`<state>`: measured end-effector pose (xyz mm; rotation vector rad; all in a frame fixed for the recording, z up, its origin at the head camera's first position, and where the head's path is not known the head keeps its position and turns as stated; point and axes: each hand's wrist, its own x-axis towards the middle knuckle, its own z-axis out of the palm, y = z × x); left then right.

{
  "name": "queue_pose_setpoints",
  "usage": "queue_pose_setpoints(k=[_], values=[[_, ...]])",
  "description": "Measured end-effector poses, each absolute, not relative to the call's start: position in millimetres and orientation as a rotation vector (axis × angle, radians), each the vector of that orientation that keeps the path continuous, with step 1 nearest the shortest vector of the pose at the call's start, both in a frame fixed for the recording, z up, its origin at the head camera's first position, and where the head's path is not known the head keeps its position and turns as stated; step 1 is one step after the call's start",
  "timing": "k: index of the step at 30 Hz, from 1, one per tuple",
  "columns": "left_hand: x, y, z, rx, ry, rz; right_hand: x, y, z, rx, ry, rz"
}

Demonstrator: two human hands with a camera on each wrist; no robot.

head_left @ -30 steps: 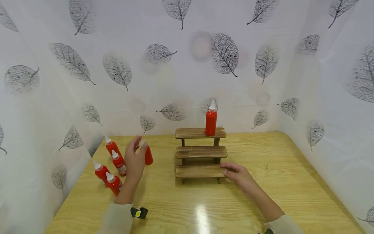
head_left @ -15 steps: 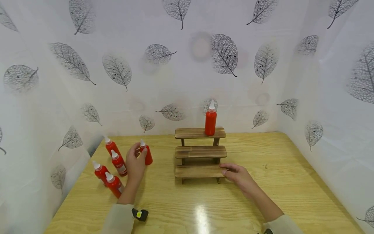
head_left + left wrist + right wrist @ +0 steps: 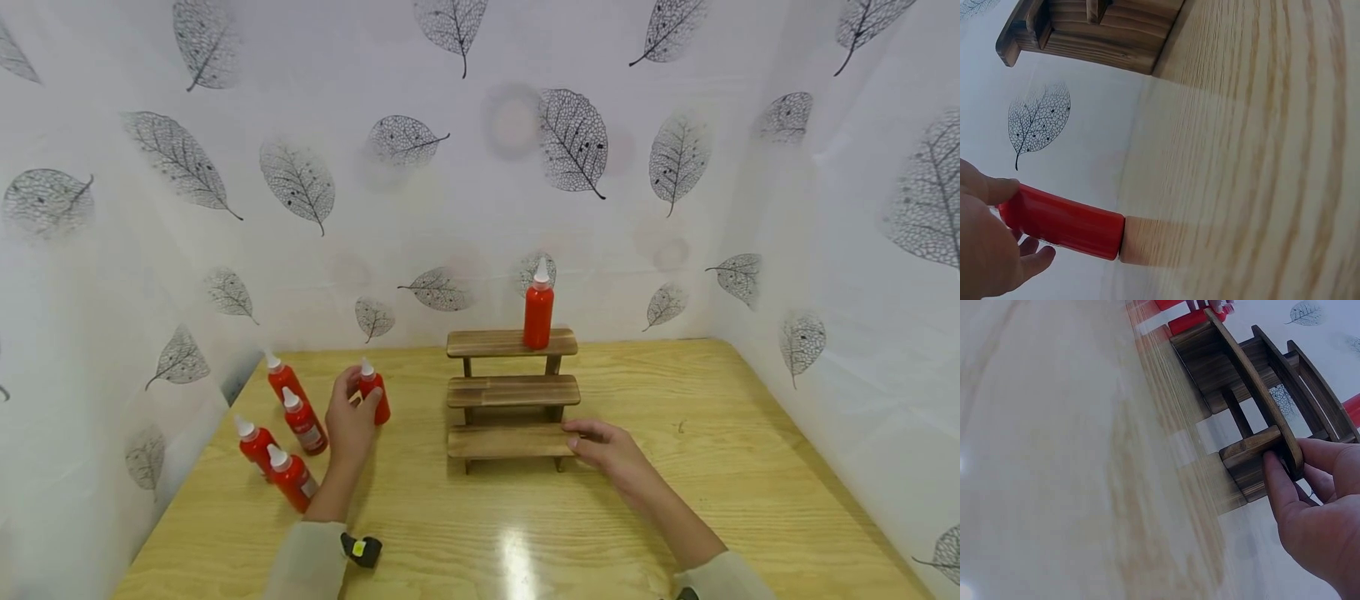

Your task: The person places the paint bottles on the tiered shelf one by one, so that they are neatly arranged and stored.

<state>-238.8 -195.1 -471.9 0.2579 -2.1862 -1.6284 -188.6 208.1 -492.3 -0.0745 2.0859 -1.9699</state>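
My left hand (image 3: 351,427) grips a red squeeze bottle (image 3: 382,407) with a white pointed cap, thumb and fingers around its upper part. The left wrist view shows the base of this bottle (image 3: 1079,224) right at the tabletop, with its reflection below. A three-step wooden display stand (image 3: 513,391) stands to the right. At the right end of its lowest step, my right hand (image 3: 617,457) pinches the board between thumb and fingers. The same hold of the right hand (image 3: 1316,519) shows in the right wrist view. Another red bottle (image 3: 538,318) stands upright on the top step.
Several more red bottles (image 3: 305,427) with white caps stand grouped at the left, close beside my left forearm. The pale wooden table (image 3: 675,517) is enclosed by a white curtain (image 3: 480,208) printed with dark leaves.
My left hand has come down onto the red bottle, and its thumb and fingers have closed around it. My right hand keeps its hold on the lowest step.
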Motion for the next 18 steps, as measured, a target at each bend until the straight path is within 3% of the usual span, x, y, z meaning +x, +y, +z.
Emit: queue_pose_setpoints(k=[18], values=[[-239.0,-195.2,-469.1,0.242,-2.215,-1.618,-188.1,207.9,-491.7,-0.088,2.092,-1.961]])
